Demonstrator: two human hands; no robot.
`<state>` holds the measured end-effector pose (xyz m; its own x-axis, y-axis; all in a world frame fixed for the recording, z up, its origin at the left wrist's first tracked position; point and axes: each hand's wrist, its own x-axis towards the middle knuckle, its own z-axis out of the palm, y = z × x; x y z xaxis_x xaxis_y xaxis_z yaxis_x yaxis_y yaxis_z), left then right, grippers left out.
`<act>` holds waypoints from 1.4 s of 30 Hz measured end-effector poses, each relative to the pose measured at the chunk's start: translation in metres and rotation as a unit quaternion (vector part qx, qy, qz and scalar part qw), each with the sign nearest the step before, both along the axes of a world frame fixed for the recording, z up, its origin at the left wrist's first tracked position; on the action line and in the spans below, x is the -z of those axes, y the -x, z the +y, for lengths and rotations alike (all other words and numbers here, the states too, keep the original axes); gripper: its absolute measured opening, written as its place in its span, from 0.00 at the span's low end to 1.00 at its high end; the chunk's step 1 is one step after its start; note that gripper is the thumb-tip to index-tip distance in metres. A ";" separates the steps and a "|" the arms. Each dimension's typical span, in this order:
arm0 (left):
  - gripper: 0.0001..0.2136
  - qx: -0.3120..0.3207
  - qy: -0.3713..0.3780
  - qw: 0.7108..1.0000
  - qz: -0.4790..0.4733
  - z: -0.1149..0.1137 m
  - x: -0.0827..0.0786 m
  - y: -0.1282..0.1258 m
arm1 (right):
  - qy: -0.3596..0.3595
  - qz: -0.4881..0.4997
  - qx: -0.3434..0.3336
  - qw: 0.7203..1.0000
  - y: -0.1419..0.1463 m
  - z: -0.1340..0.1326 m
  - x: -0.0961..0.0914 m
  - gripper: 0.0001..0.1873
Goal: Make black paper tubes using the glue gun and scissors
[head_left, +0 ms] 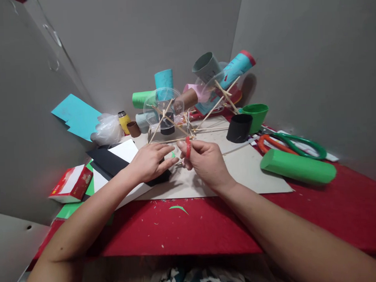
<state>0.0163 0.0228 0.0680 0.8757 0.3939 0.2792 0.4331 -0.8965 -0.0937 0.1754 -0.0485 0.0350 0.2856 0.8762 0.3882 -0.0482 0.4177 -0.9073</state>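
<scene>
My right hand (209,163) is closed around what looks like a pair of red-handled scissors (188,147); a red loop shows at the thumb and fingers, and the rest is partly hidden. Just left of it, my left hand (151,161) has its fingers stretched out and apart, with nothing visible in them. Both hands are over a pale board (248,169). Under the left hand lies black paper (109,163), overlapping white paper (126,150). Behind the hands stands a frame of wooden sticks (164,113) carrying a clear plastic disc with coloured paper tubes around it.
A second stick frame (225,93) bears more tubes at the back right. At right lie a green paper tube (298,166) and orange and green handles (300,144). A red tissue pack (72,183) and blue paper (77,116) are at left. The table has a red cloth (179,233).
</scene>
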 end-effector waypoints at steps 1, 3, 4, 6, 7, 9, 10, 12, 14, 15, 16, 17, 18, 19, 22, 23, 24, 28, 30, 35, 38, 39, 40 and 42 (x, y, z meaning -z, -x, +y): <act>0.25 0.004 0.011 1.000 -0.022 -0.001 -0.002 0.001 | 0.001 0.002 -0.002 1.000 0.000 0.000 0.000 0.26; 0.26 -0.001 0.016 0.999 -0.042 -0.002 -0.005 0.005 | 0.002 0.005 -0.004 1.000 0.000 -0.001 -0.001 0.26; 0.26 -0.005 0.013 0.999 -0.033 -0.002 -0.005 0.006 | 0.002 0.003 -0.005 1.000 0.000 -0.001 -0.001 0.26; 0.26 -0.001 0.008 1.000 0.006 -0.003 -0.001 0.008 | 0.000 -0.005 -0.004 1.000 0.000 -0.002 -0.001 0.27; 0.26 0.003 0.009 1.000 0.025 -0.003 0.002 0.008 | 0.000 -0.008 -0.004 1.000 0.000 -0.002 -0.001 0.27; 0.27 0.010 0.016 0.999 0.046 -0.003 0.007 0.008 | 0.002 -0.009 -0.006 1.000 0.001 -0.002 -0.001 0.27; 0.27 0.009 0.021 0.998 0.050 -0.003 0.007 0.008 | 0.004 -0.008 -0.006 1.000 0.001 -0.001 0.000 0.27; 0.27 0.004 0.034 0.998 0.055 -0.005 0.006 0.007 | 0.009 -0.004 -0.004 1.000 0.001 -0.001 0.000 0.27; 0.27 -0.002 0.045 0.998 0.048 -0.006 0.001 0.007 | 0.014 -0.001 -0.001 1.000 0.000 0.000 0.001 0.27; 0.27 -0.006 0.048 0.998 0.038 -0.008 -0.001 0.008 | 0.015 0.000 -0.001 1.000 0.000 0.000 0.001 0.27; 0.27 -0.008 0.048 0.998 0.028 -0.008 -0.002 0.008 | 0.014 0.001 -0.001 1.000 0.000 0.000 0.001 0.27; 0.27 -0.009 0.048 0.999 0.019 -0.009 -0.002 0.008 | 0.013 0.000 -0.002 1.000 0.000 0.000 0.001 0.27; 0.27 -0.008 0.048 0.999 0.015 -0.010 -0.001 0.007 | 0.013 -0.003 -0.003 1.000 0.000 0.000 0.001 0.27; 0.27 -0.007 0.049 0.999 0.018 -0.011 0.001 0.007 | 0.013 -0.008 -0.003 1.000 0.000 0.000 0.002 0.27; 0.26 -0.005 0.059 0.998 0.035 -0.012 0.006 0.005 | 0.016 -0.022 -0.003 1.000 0.001 0.000 0.002 0.28; 0.26 -0.007 0.066 0.997 0.037 -0.012 0.006 0.005 | 0.017 -0.025 -0.003 1.000 0.001 0.000 0.002 0.28; 0.26 -0.008 0.076 0.996 0.034 -0.012 0.005 0.006 | 0.017 -0.027 -0.004 0.999 0.001 0.001 0.003 0.28; 0.25 -0.014 0.138 0.987 -0.080 -0.011 -0.008 0.016 | 0.019 -0.020 -0.009 1.000 0.001 0.000 0.003 0.27; 0.24 -0.036 0.167 0.966 -0.194 -0.008 -0.011 0.027 | 0.025 -0.011 -0.014 1.000 0.001 0.000 0.003 0.27; 0.20 -0.134 0.276 0.888 -0.343 0.005 0.006 0.052 | 0.032 -0.006 -0.022 0.999 0.002 -0.002 0.002 0.26; 0.21 -0.180 0.368 0.845 -0.343 0.007 0.022 0.057 | 0.039 -0.015 -0.028 0.999 0.004 -0.003 0.001 0.26; 0.21 -0.191 0.390 0.832 -0.346 0.006 0.025 0.057 | 0.045 -0.020 -0.032 0.998 0.005 -0.003 0.001 0.26; 0.21 -0.198 0.406 0.820 -0.352 0.006 0.028 0.056 | 0.052 -0.025 -0.037 0.998 0.006 -0.004 0.001 0.26; 0.20 -0.201 0.424 0.802 -0.369 0.004 0.032 0.053 | 0.066 -0.034 -0.052 0.996 0.007 -0.004 0.002 0.25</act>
